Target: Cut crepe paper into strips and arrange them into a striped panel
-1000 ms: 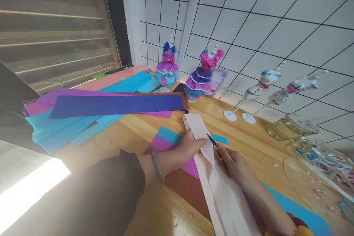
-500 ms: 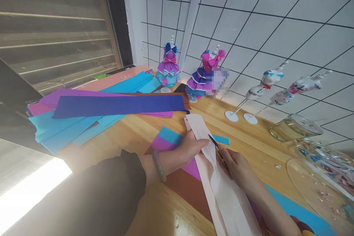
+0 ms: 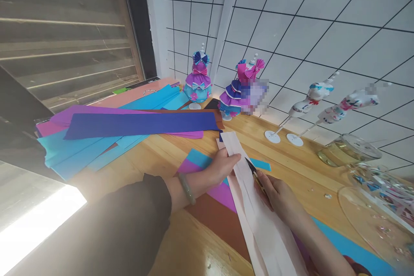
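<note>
A long strip of pale pink crepe paper (image 3: 237,148) runs from the table's middle down to the lower edge of the view. My left hand (image 3: 223,166) pinches its left side near the upper end, thumb on top. Scissors (image 3: 250,166) with dark blades are gripped in my right hand (image 3: 274,189), their tips at the strip's right edge; the handles are mostly hidden by my fingers. Another pale pink layer (image 3: 241,220) shows beneath the strip. Brown paper (image 3: 220,224) and purple paper (image 3: 223,198) lie under my left wrist.
Dark blue paper (image 3: 142,125) tops a pile of coloured sheets at the left. Two dressed mannequins (image 3: 197,79) (image 3: 234,95) stand at the back, with two barer mannequins (image 3: 318,92) (image 3: 343,105) to their right. A glass jar (image 3: 349,151) and a clear tray (image 3: 343,207) sit at the right.
My left thumb has shifted slightly left and up along the strip, which lies flatter near the scissors. The scissors stay at its right edge.
</note>
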`<state>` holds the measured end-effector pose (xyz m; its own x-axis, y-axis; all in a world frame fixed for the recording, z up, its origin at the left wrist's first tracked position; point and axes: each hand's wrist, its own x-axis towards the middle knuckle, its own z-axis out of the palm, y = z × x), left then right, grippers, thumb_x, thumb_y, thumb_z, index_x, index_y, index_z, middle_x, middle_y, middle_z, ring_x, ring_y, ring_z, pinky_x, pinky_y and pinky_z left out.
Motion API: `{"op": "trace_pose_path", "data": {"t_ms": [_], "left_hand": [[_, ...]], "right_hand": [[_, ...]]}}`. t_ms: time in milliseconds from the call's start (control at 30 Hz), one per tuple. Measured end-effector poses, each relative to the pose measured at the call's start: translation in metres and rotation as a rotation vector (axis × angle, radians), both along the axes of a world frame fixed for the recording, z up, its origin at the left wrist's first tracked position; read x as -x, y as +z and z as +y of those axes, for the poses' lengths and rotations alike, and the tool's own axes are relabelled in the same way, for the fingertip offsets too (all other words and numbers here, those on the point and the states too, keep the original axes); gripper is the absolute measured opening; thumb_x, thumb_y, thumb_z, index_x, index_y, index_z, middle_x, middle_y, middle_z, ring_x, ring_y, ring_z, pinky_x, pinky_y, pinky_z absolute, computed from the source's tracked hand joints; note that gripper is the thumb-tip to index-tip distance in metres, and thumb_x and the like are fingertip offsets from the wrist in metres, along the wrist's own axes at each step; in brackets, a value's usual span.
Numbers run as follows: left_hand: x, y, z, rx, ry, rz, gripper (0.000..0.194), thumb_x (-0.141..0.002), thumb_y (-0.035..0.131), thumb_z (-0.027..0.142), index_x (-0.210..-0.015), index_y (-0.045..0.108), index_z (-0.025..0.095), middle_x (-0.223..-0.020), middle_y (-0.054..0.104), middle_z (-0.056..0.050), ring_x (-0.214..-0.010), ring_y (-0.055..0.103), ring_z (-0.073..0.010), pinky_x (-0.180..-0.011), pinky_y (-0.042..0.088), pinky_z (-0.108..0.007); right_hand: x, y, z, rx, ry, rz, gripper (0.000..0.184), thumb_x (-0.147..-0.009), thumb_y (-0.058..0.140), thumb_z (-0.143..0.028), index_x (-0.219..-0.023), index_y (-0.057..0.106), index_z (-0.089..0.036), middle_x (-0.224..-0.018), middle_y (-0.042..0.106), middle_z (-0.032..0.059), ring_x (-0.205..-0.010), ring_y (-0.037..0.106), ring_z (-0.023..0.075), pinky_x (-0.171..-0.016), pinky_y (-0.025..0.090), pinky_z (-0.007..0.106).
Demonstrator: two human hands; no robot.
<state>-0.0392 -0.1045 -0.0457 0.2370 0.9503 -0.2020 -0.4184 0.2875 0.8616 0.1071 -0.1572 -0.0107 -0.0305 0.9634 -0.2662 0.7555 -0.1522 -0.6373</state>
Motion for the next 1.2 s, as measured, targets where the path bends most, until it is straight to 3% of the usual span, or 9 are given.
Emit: {"op": "trace_pose_path", "data": {"t_ms": [333, 700, 1033, 1200], "left_hand": [[-0.002, 0.006, -0.006, 0.085, -0.035, -0.077, 0.019, -0.073, 0.056, 0.019, -0.092, 0.057, 0.016, -0.087, 0.065, -0.006, -0.074, 0.062, -0.0178, -0.058, 0.049, -0.027], [-0.001, 0.014, -0.006, 0.129, -0.022, -0.097, 0.012, -0.076, 0.049, 0.013, -0.085, 0.057, 0.013, -0.08, 0.065, -0.006, -0.068, 0.062, -0.0152, -0.061, 0.05, -0.027], [0.001, 0.014, -0.006, 0.07, -0.055, -0.117, 0.014, -0.075, 0.046, 0.01, -0.085, 0.056, 0.013, -0.08, 0.064, -0.006, -0.069, 0.061, -0.0159, -0.058, 0.048, -0.026], [0.001, 0.016, -0.006, 0.052, -0.039, -0.104, 0.007, -0.074, 0.048, 0.011, -0.075, 0.055, 0.013, -0.07, 0.062, -0.005, -0.059, 0.059, -0.0139, -0.051, 0.044, -0.023]], "right_hand": [[-0.001, -0.003, 0.009, -0.022, 0.011, 0.052, 0.054, -0.085, 0.025, -0.06, -0.045, 0.03, -0.023, -0.037, 0.033, -0.0047, -0.04, 0.037, 0.0117, -0.049, 0.029, 0.026], [-0.005, -0.001, 0.018, -0.012, 0.018, 0.036, 0.056, -0.083, 0.028, -0.061, -0.041, 0.029, -0.023, -0.035, 0.032, -0.0042, -0.039, 0.037, 0.0122, -0.048, 0.029, 0.027], [0.0, 0.004, 0.025, -0.019, 0.057, -0.017, 0.06, -0.086, 0.023, -0.058, -0.037, 0.029, -0.022, -0.032, 0.035, -0.0031, -0.037, 0.039, 0.0113, -0.048, 0.031, 0.026], [0.002, 0.006, 0.027, -0.034, 0.07, -0.05, 0.061, -0.086, 0.023, -0.058, -0.036, 0.03, -0.022, -0.031, 0.035, -0.0027, -0.037, 0.041, 0.0115, -0.048, 0.032, 0.026]]}}
